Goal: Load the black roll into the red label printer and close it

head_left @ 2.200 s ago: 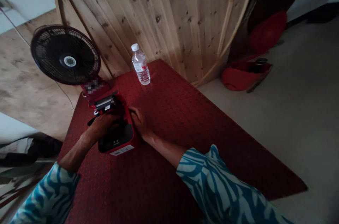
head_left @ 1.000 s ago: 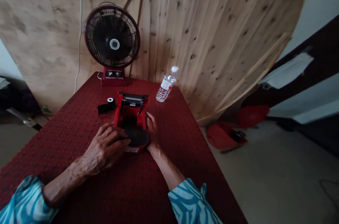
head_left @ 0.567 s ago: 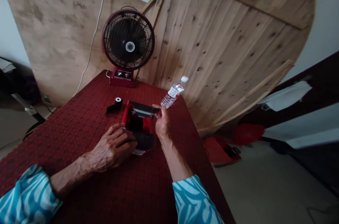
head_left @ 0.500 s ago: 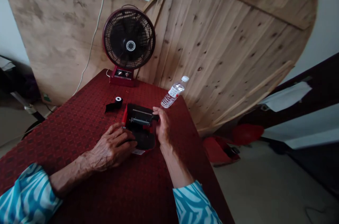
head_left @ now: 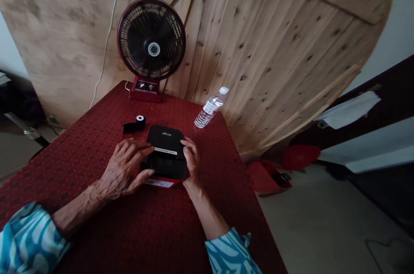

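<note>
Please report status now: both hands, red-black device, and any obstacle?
Left hand and right hand on the device's sides. Device lid down. Bottle beyond, black roll to left; neither between hands.

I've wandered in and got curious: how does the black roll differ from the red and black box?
The black roll is round with a loose end; the box is rectangular with rounded corners. The roll is smaller than the box. No hand touches the roll, while both left hand and right hand touch the box. Both things rest on the table.
</note>
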`<state>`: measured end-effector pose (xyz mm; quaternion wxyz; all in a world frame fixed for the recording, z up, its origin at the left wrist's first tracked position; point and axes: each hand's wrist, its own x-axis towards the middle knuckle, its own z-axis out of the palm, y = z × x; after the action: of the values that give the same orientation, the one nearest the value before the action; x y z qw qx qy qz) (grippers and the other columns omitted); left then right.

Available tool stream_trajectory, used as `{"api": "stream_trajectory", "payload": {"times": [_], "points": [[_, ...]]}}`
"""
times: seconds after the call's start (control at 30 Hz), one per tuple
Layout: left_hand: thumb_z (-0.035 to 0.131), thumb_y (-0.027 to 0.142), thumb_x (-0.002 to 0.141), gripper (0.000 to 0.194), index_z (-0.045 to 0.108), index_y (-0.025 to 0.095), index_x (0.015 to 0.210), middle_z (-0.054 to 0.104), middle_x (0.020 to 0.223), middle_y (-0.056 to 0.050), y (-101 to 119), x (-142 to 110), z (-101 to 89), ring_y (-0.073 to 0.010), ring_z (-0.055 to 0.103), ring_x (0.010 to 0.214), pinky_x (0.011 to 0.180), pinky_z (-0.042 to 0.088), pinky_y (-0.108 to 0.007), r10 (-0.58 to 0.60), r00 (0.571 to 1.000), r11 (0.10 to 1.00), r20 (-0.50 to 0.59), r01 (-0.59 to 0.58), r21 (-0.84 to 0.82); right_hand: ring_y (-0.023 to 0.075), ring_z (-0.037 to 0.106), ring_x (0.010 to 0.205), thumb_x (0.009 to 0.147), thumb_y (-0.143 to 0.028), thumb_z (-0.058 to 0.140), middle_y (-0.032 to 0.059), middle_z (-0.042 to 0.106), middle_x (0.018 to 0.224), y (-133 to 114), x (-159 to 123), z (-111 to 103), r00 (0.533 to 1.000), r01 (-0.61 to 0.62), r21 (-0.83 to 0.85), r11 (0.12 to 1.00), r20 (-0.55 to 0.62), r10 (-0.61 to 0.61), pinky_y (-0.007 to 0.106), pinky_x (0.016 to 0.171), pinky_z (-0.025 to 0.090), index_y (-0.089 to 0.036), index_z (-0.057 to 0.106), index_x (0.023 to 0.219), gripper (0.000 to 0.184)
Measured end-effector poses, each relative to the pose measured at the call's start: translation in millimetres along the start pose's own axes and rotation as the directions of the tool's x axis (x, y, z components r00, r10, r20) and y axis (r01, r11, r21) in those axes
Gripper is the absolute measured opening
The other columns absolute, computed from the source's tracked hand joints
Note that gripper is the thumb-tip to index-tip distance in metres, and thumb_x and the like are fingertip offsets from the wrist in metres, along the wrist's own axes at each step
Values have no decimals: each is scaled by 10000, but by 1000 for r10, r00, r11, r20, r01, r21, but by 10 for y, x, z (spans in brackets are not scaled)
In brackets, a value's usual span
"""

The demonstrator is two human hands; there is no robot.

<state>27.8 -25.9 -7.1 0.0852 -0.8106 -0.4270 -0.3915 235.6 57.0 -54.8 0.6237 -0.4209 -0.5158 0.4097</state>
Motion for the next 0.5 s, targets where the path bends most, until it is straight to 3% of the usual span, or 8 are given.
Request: {"api": "stream_trajectory", "payload": {"times": [0.1,0.33,0.43,0.5], "points": [[469,340,967,351,579,131,1227,642,1155,-154,-39,3,31,-290,577,1067,923,414,-464,-21,999,1000,41,21,6,220,541,1186,816,-415,564,46,630,1207,-4,-14,3,1000,16,-11,1000,-6,-16,421,1077,355,-238,699,942,256],[458,229,953,291,633,178,1179,663,1127,-112,-56,-20,57,-264,589,1056,932,421,-444,-78,997,992,28,80,-98,217,540,1214,841,-426,539,49,626,1260,75,-57,8,1000,-20,-13,1000,-18,19,422,1090,364,-238,670,1078,329],[440,262,969,289,641,220,1172,640,1191,-88,-45,-33,64,-248,581,1113,962,435,-417,-241,969,931,54,247,-270,228,569,1172,843,-480,518,67,644,1247,187,-71,38,996,-48,-8,999,-70,48,432,1053,396,-225,644,1134,406],[444,316,970,294,616,235,1194,618,1242,-77,-27,-25,72,-246,560,1177,1001,435,-407,-431,898,799,84,424,-426,230,592,1135,849,-525,496,72,666,1218,258,-73,55,994,-82,31,996,-68,84,432,1011,429,-220,610,1195,475]]}}
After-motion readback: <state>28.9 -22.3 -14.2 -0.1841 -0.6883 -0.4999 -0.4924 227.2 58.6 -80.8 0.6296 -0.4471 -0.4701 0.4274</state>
